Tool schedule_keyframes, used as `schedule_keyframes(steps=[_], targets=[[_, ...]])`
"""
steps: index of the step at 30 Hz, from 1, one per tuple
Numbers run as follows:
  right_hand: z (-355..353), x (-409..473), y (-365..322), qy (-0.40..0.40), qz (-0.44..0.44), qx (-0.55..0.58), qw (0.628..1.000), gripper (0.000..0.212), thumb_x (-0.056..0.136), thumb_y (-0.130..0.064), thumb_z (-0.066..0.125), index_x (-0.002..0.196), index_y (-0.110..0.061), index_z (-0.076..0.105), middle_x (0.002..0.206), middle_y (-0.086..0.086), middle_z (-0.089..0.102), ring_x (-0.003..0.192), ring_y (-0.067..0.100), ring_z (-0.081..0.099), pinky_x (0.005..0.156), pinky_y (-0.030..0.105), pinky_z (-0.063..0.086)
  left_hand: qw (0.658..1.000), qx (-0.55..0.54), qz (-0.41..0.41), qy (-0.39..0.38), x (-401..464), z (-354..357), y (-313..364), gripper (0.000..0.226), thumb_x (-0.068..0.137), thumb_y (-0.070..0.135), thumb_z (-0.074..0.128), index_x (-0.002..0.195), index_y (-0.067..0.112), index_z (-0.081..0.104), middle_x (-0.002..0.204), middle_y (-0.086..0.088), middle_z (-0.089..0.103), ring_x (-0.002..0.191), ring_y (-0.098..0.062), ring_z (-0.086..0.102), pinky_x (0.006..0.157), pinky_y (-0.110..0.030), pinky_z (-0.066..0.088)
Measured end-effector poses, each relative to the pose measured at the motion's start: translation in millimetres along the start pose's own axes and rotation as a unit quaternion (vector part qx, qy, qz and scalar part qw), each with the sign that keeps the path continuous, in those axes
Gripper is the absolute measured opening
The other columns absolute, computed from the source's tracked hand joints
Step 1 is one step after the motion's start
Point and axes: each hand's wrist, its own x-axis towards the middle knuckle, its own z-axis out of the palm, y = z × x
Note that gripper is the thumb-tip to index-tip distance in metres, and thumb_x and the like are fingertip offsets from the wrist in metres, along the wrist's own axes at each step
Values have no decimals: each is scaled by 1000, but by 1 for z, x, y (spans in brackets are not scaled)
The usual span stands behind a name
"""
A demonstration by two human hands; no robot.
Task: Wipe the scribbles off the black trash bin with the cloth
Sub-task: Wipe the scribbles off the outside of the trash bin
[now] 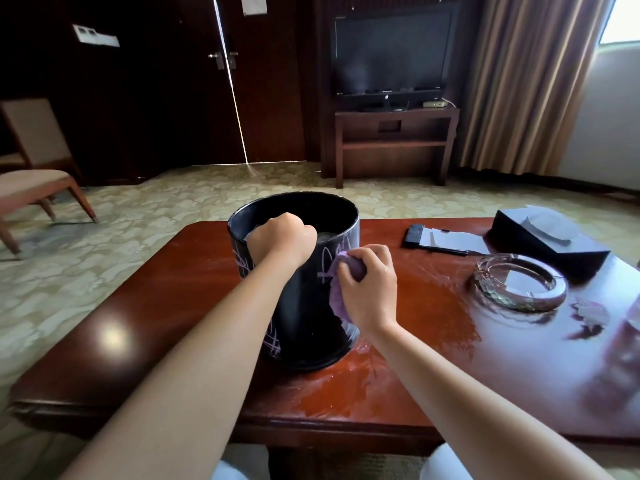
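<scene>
The black trash bin (304,317) stands upright on the reddish wooden table (145,306), with pale scribbles on its outer wall at the left, lower left and upper right. My left hand (282,239) grips the near rim, fingers curled over into the bin. My right hand (369,284) clutches a bunched purple cloth (337,289) and presses it against the bin's right side, just below some scribbles.
A glass ashtray (519,282) sits on the table to the right, with a black tissue box (547,237) behind it and a remote with papers (440,240) beside that. A blurred glass object (620,358) is at the right edge. The tabletop near the bin looks wet.
</scene>
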Motion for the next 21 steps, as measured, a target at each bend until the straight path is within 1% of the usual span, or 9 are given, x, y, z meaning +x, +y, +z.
schedule_keyframes(steps=[2, 6, 9, 12, 14, 17, 19, 21], targets=[[0, 2, -2, 19, -8, 14, 1000, 6, 86, -12, 62, 89, -10, 67, 102, -4, 52, 84, -10, 50, 74, 0, 37, 1000, -1, 0, 0, 1, 0, 0, 21, 81, 20, 42, 65, 13, 54, 69, -6, 56, 61, -27, 51, 51, -25, 28], [0, 7, -5, 12, 6, -3, 1000, 5, 85, -16, 64, 85, -12, 67, 97, -5, 54, 80, -14, 51, 69, -2, 36, 1000, -5, -3, -1, 1, 1, -1, 24, 83, 19, 41, 66, 12, 56, 68, -6, 58, 56, -24, 49, 51, -25, 29], [-2, 9, -8, 27, -11, 19, 999, 5, 86, -14, 63, 87, -11, 68, 97, -7, 52, 83, -15, 50, 72, 0, 38, 1000, -13, -6, -8, 2, 1, -1, 23, 83, 19, 41, 68, 12, 57, 72, -6, 59, 63, -27, 51, 57, -27, 32], [-3, 11, -11, 15, -6, 15, 1000, 5, 85, -14, 65, 81, -12, 67, 93, -7, 53, 81, -15, 50, 69, 0, 38, 1000, -25, -9, -14, 3, 0, -2, 26, 85, 19, 41, 75, 13, 64, 77, -5, 63, 66, -27, 53, 59, -27, 35], [-2, 11, -13, 26, -15, 20, 999, 3, 85, -13, 65, 84, -10, 67, 95, -7, 52, 83, -16, 49, 71, -1, 37, 999, -35, -8, -18, 4, 0, -3, 28, 84, 18, 42, 81, 16, 69, 81, -4, 65, 68, -27, 53, 60, -26, 38], [0, 8, -14, 37, -27, 27, 999, 3, 84, -11, 65, 85, -9, 68, 96, -6, 52, 85, -16, 49, 72, -1, 36, 999, -51, -4, -17, 5, 0, -5, 29, 84, 17, 41, 81, 17, 70, 82, -3, 66, 71, -28, 56, 62, -26, 40], [2, 6, -13, 25, -35, 13, 999, 2, 83, -11, 66, 82, -11, 68, 95, -6, 54, 83, -14, 50, 70, 1, 37, 998, -61, -6, -15, 5, 0, -6, 30, 85, 17, 40, 81, 17, 70, 81, -2, 67, 72, -27, 58, 61, -25, 41], [5, 5, -14, 41, -40, 16, 998, 4, 84, -11, 66, 86, -9, 69, 97, -7, 53, 84, -13, 50, 73, 1, 37, 997, -73, -10, -19, 6, -1, -6, 31, 85, 16, 39, 81, 17, 70, 80, -1, 67, 70, -26, 59, 57, -24, 39]])
